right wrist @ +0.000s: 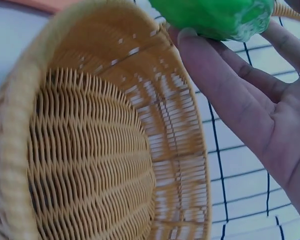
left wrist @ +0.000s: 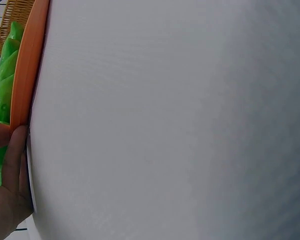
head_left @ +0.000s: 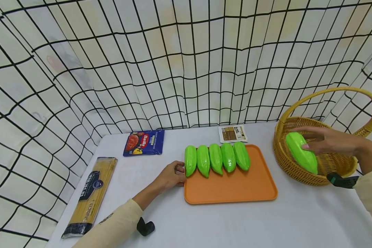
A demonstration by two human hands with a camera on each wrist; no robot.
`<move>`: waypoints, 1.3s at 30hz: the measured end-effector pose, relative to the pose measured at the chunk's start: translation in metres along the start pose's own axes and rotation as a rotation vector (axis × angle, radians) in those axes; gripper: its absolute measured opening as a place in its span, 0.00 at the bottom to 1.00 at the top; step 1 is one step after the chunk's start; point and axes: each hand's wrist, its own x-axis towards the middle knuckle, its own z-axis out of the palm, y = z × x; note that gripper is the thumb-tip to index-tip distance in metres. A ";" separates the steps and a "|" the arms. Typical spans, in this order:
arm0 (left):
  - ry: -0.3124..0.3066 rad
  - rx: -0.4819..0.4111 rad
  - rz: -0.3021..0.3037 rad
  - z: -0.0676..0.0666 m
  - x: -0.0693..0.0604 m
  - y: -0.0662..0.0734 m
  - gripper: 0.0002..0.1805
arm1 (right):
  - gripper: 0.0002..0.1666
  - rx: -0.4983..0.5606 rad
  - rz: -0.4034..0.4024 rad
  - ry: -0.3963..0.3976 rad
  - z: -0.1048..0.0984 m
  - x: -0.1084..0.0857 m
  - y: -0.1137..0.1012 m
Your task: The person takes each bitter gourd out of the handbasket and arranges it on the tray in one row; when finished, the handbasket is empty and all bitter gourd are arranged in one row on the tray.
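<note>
My right hand (head_left: 331,140) grips a long, glossy green vegetable-shaped piece (head_left: 302,152) over the wicker basket (head_left: 297,177). In the right wrist view the thumb and fingers hold the green piece, above the basket's bare woven inside (right wrist: 90,150). My left hand (head_left: 169,175) pinches the left edge of an orange tray (head_left: 229,189). Per the left wrist view, the thumb lies over the rim and a finger below it. Several matching green pieces (head_left: 216,159) lie side by side along the tray's far half, tapered ends towards me. Their exact kind is unclear.
At the left lies a pack of spaghetti (head_left: 91,196). A blue Barilla pouch (head_left: 144,143) and a small white-and-brown packet (head_left: 233,133) lie near the back edge. The basket's tall handle (head_left: 331,90) arches over it. Black netting (head_left: 204,69) stands behind the white table.
</note>
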 end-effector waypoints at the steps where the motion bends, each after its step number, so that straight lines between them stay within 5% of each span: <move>1: -0.001 0.000 0.000 0.000 0.000 0.000 0.36 | 0.39 0.009 -0.004 -0.009 0.001 0.001 -0.003; 15: -0.004 0.006 -0.004 -0.001 -0.002 0.002 0.36 | 0.38 0.003 -0.053 -0.031 0.022 0.014 -0.032; 33: 0.003 0.006 -0.005 0.000 -0.002 0.000 0.36 | 0.40 0.124 -0.084 -0.064 0.058 0.060 -0.045; 39: -0.001 0.013 -0.004 0.000 0.000 -0.001 0.37 | 0.41 0.090 -0.058 -0.046 0.065 0.071 -0.051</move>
